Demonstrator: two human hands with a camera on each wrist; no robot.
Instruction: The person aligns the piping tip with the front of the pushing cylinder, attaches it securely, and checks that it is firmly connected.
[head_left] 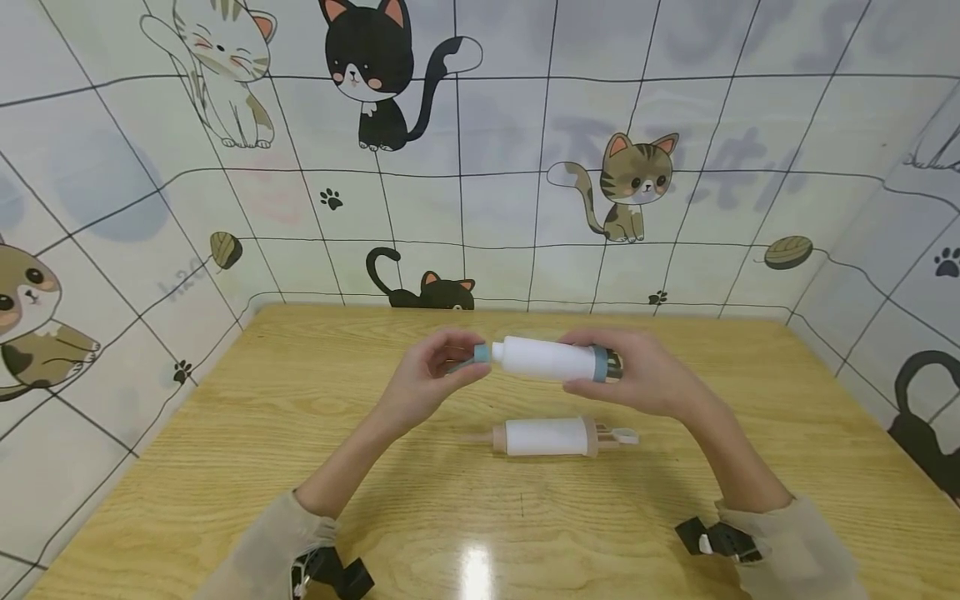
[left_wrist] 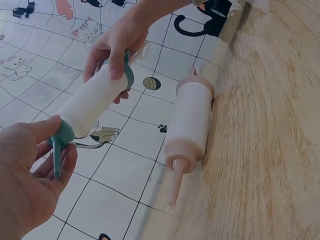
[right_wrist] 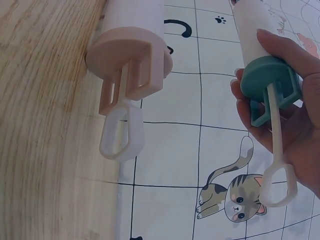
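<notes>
My left hand (head_left: 427,375) pinches the teal nozzle cap (head_left: 481,353) of a white syringe between thumb and fingers; its thin spout points away from the barrel. Fingers and thumb of my right hand (head_left: 652,371) grip the syringe barrel (head_left: 542,358) near its teal rear collar (right_wrist: 267,82). A white plunger with a loop handle (right_wrist: 278,185) sticks out behind that collar. The cap sits at the barrel's white neck (head_left: 498,353); whether they touch I cannot tell. Below both hands a second syringe (head_left: 547,437), white with beige-pink ends, lies on the table.
The wooden table (head_left: 300,433) carries the lying syringe, its spout (left_wrist: 176,185) to the left and its loop handle (right_wrist: 121,132) to the right. A wall covering (head_left: 502,208) with cats and grid lines rises behind the table's back edge and at both sides.
</notes>
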